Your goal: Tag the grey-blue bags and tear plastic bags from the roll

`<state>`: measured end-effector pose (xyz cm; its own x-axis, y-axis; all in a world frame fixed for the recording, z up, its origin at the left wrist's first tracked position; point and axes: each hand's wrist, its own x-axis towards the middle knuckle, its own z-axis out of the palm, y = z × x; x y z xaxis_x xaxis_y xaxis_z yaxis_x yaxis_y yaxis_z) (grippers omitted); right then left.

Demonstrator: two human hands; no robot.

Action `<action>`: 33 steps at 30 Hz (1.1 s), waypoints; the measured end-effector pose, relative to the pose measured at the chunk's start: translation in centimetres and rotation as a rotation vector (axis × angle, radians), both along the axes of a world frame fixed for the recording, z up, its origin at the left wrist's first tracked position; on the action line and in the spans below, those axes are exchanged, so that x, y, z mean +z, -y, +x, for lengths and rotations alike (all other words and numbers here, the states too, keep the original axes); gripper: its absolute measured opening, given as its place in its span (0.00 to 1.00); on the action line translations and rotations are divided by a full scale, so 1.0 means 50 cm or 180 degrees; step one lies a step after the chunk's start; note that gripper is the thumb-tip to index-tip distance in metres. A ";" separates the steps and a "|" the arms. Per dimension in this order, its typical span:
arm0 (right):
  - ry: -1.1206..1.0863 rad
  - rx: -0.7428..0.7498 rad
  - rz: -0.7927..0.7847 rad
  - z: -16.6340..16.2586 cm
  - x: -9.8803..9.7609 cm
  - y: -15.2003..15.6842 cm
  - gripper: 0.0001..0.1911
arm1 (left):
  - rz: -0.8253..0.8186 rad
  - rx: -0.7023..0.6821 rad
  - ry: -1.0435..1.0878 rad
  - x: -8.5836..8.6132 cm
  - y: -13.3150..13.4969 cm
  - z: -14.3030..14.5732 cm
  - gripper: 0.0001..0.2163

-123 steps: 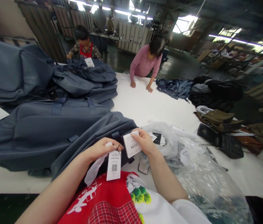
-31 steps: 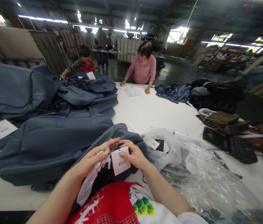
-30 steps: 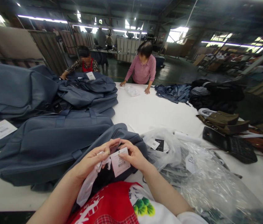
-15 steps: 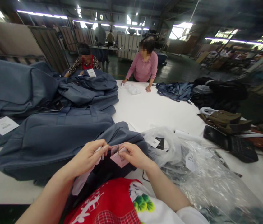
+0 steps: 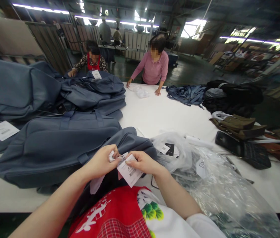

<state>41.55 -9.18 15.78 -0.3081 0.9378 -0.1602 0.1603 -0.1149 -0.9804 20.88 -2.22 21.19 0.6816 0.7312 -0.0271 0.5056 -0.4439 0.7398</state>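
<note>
My right hand [image 5: 143, 162] pinches a white hang tag [image 5: 132, 175] printed with a barcode. A thin dark string [image 5: 123, 157] loops from the top of the tag towards my left hand [image 5: 104, 161]. The closed fingers of that hand grip a crumpled white piece [image 5: 111, 156], paper or thin cloth. A pale strip [image 5: 96, 185] hangs below it. Under and beyond both hands lies a dark blue bag [image 5: 132, 143], partly covered by them. A pinkish edge shows behind the tag.
A large blue duffel bag [image 5: 55, 142] lies to the left, with more stacked bags [image 5: 90, 92] behind. Clear plastic bags [image 5: 219, 188] spread on the right, near a black handbag [image 5: 231, 145]. Two co-workers stand across the white table [image 5: 164, 115]; one person in pink [image 5: 153, 66] leans on it.
The tag has turned from a tilted, shaded pose to face me, lower and whiter. My left hand has shifted slightly right, closer to my right hand.
</note>
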 end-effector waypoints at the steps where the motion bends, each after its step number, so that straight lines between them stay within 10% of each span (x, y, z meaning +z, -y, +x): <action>1: 0.0015 -0.0031 -0.0018 0.001 0.001 0.001 0.16 | 0.0128 0.0059 -0.0144 -0.002 0.001 0.003 0.09; 16: 0.3305 -0.1308 0.1912 -0.038 0.046 0.024 0.10 | 0.1120 0.0446 -0.1047 0.005 0.016 0.022 0.07; 26: 0.2846 -0.1606 0.2273 -0.094 0.014 0.005 0.14 | 0.1097 0.1167 -0.0451 -0.034 0.034 0.068 0.06; 33: 0.2152 -0.0922 0.2067 -0.084 0.049 0.036 0.29 | 0.0474 0.1144 0.0253 -0.030 0.027 0.053 0.08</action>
<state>37.35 -10.99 18.21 -0.0853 0.9307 0.3557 0.7619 0.2910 -0.5787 23.53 -3.59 19.69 0.3773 0.9155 0.1399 0.5920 -0.3546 0.7237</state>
